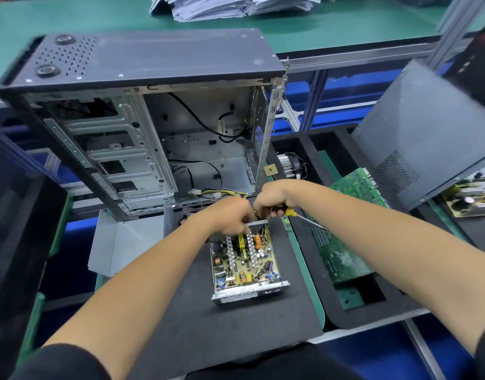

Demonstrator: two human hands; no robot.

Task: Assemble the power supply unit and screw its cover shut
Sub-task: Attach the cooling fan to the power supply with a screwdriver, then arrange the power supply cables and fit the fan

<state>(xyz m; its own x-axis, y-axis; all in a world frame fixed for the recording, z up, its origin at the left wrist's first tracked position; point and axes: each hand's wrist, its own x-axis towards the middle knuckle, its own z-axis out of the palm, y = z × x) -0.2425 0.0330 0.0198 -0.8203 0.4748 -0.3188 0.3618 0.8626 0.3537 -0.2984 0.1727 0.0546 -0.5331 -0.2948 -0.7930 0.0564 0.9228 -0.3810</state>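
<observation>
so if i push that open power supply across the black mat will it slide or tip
The power supply sits low and flat on the black mat, so tipping seems unlikely. The mat looks foam-like and would probably drag rather than let it glide. The open top exposes fragile-looking parts, and the wire bundle at its far end is floppy and may snag.

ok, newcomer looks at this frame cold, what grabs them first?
Probably the open PSU, its circuit board bare, on the black mat at centre, with both hands at its far end. The right hand grips a yellow-handled screwdriver; the left hand is on a metal strip. Behind stands the gutted PC case.
</observation>
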